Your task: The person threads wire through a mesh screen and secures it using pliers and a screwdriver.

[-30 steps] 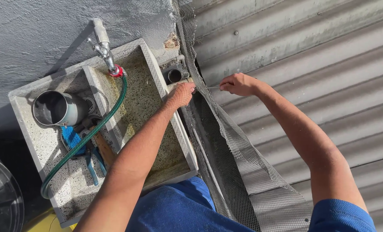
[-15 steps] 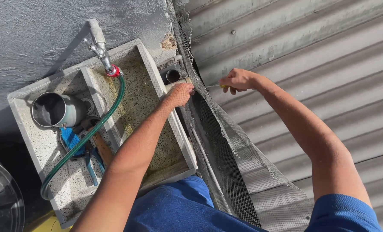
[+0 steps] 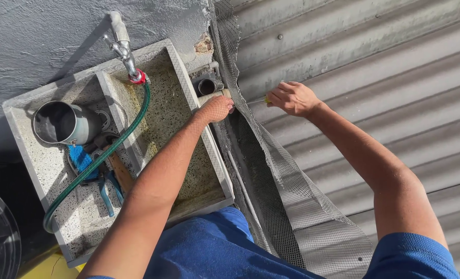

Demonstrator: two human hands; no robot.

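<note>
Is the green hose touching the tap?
Touching. The head view shows the green hose running up to the tap, its end joined to the spout by a red collar.

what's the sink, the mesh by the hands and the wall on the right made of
Sink: looks like cast terrazzo or speckled stone, matt, with thick pale rims and dark flecks in the basin. Mesh: fine woven wire, probably metal, grey and see-through; the left hand shows through it. Wall: corrugated sheet metal, dull grey, ribbed, with a screw head visible.
</note>
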